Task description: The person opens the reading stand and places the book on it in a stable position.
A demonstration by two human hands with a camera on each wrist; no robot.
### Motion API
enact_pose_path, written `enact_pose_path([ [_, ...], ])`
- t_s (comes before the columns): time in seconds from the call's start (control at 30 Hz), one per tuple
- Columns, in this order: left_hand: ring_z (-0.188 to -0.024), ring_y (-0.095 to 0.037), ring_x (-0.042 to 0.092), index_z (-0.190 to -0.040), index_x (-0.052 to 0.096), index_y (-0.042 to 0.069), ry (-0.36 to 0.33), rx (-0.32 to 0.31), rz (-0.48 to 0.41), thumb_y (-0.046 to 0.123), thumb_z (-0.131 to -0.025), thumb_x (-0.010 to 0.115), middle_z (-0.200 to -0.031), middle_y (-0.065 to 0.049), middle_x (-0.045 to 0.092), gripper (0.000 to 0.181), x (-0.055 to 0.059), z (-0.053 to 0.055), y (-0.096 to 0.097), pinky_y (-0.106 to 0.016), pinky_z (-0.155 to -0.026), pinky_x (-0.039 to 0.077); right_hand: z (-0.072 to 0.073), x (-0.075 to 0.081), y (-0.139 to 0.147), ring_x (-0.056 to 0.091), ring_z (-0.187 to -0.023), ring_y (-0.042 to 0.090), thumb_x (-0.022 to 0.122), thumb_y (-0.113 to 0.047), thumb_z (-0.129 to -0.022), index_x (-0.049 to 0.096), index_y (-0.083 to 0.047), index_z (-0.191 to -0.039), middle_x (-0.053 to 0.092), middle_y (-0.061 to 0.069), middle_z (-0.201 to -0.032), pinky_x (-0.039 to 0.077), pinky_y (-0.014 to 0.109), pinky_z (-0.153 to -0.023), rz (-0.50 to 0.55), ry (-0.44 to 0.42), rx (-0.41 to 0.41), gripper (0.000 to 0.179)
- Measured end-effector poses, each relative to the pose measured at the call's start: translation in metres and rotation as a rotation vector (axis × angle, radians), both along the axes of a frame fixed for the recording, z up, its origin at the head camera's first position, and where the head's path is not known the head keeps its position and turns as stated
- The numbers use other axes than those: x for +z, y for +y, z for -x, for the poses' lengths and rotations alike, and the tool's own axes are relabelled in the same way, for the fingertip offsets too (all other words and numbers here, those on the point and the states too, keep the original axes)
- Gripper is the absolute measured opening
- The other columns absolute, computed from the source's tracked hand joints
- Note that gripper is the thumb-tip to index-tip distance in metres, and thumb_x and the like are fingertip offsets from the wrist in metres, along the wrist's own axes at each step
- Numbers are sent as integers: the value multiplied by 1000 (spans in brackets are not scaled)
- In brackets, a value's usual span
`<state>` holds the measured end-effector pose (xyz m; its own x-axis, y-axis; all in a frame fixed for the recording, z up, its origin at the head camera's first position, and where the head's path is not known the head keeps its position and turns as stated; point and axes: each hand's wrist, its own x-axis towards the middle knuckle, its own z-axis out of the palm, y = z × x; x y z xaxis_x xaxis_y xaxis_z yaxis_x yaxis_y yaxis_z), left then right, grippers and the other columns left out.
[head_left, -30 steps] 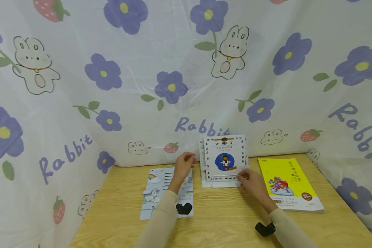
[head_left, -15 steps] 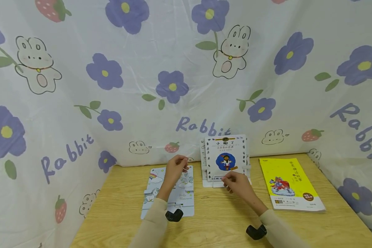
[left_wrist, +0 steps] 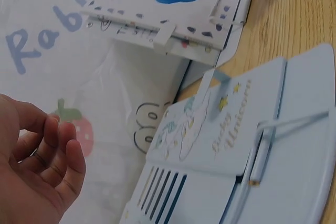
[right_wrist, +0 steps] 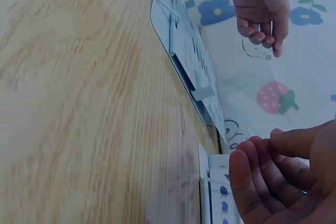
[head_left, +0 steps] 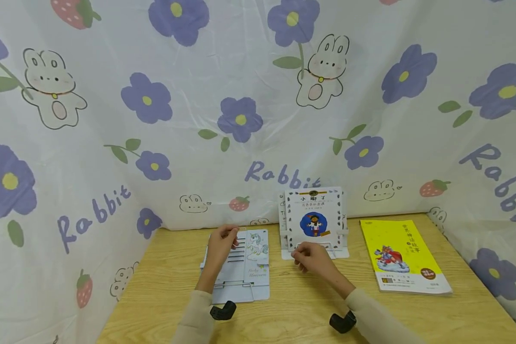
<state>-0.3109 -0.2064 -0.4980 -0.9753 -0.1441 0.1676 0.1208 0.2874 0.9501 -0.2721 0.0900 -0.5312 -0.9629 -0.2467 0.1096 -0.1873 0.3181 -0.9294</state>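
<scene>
My left hand (head_left: pixel 221 244) hovers over the left side of a white unicorn book stand (head_left: pixel 258 286), fingers loosely bent. In the left wrist view the hand (left_wrist: pixel 44 153) holds nothing, and the stand's slots and wire holder (left_wrist: pixel 257 163) show beside it. A square picture book (head_left: pixel 313 203) with a blue circle on its cover leans upright on a second stand (head_left: pixel 285 255). My right hand (head_left: pixel 313 257) is in front of that book's lower edge. Its fingers (right_wrist: pixel 244 182) are loosely curled with nothing between them.
A yellow book (head_left: pixel 397 255) lies flat on the wooden table (head_left: pixel 301 310), right of the second stand. Behind the table hangs a white curtain (head_left: pixel 189 157) printed with flowers and rabbits. A black wrist camera (head_left: pixel 343 322) sits under the right forearm.
My left hand has moved left and slightly down over the unicorn stand. The right hand has left the picture book's lower right corner and shifted left. Books and stands stay in place.
</scene>
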Motion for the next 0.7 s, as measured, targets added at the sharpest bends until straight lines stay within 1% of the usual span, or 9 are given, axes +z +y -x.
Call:
enact_pose_path([
  [0.1, -66, -11, 62, -119, 72, -8, -12, 35, -6, 10, -106, 64, -82, -14, 66, 23, -3, -2, -11, -21, -60, 56, 1, -2, -9, 73, -71, 36, 67, -9, -105, 72, 9, -105, 73, 26, -87, 65, 41, -62, -5, -10, 22, 19],
  [0.17, -66, -10, 62, -118, 72, -8, -31, 52, -9, 9, -106, 63, -82, -12, 66, 22, -5, -4, -17, -21, -59, 55, 3, -4, -16, 73, -70, 31, 67, -10, -105, 72, 8, -105, 74, 25, -87, 65, 38, -63, -19, -11, 29, 18],
  [0.27, -67, -10, 62, -118, 71, -8, -50, 67, 2, 9, -106, 63, -82, -9, 66, 22, -8, -8, -25, -21, -59, 55, 6, -6, -26, 73, -69, 27, 67, -10, -105, 73, 6, -103, 74, 24, -87, 63, 34, -62, -25, -13, 34, 17],
  [0.3, -67, -10, 62, -117, 71, -7, -56, 74, 11, 9, -106, 63, -82, -8, 66, 22, -10, -10, -28, -21, -59, 55, 7, -7, -29, 73, -69, 27, 67, -10, -105, 73, 5, -103, 75, 24, -88, 63, 33, -62, -25, -11, 35, 16],
  [0.37, -68, -11, 63, -117, 72, -6, -64, 83, 29, 10, -106, 62, -84, -10, 67, 21, -12, -12, -33, -22, -59, 55, 8, -8, -36, 73, -69, 27, 67, -10, -105, 73, 3, -102, 75, 24, -88, 63, 32, -62, -30, -12, 39, 15],
  [0.43, -68, -12, 63, -115, 72, -6, -74, 90, 50, 10, -106, 63, -86, -15, 69, 21, -15, -14, -38, -23, -60, 55, 10, -9, -43, 74, -70, 27, 67, -10, -105, 73, 3, -102, 75, 24, -90, 62, 31, -61, -29, -17, 45, 14],
  [0.53, -70, -13, 65, -114, 72, -5, -92, 97, 81, 11, -106, 62, -92, -20, 71, 21, -18, -16, -45, -25, -61, 56, 11, -8, -52, 74, -72, 29, 67, -10, -105, 72, 3, -103, 75, 22, -91, 60, 29, -60, -48, -5, 47, 14],
  [0.63, -73, -14, 66, -114, 73, -4, -115, 115, 113, 12, -105, 63, -94, -18, 71, 20, -22, -17, -51, -25, -64, 57, 12, -6, -58, 74, -74, 34, 66, -10, -105, 72, 4, -105, 75, 21, -91, 58, 28, -59, -60, 4, 42, 16],
  [0.7, -77, -14, 66, -114, 74, -2, -116, 139, 169, 13, -105, 64, -96, -15, 73, 20, -23, -18, -55, -24, -66, 56, 13, -6, -61, 74, -75, 35, 66, -10, -105, 71, 5, -106, 75, 21, -91, 57, 28, -58, -70, 8, 37, 16],
])
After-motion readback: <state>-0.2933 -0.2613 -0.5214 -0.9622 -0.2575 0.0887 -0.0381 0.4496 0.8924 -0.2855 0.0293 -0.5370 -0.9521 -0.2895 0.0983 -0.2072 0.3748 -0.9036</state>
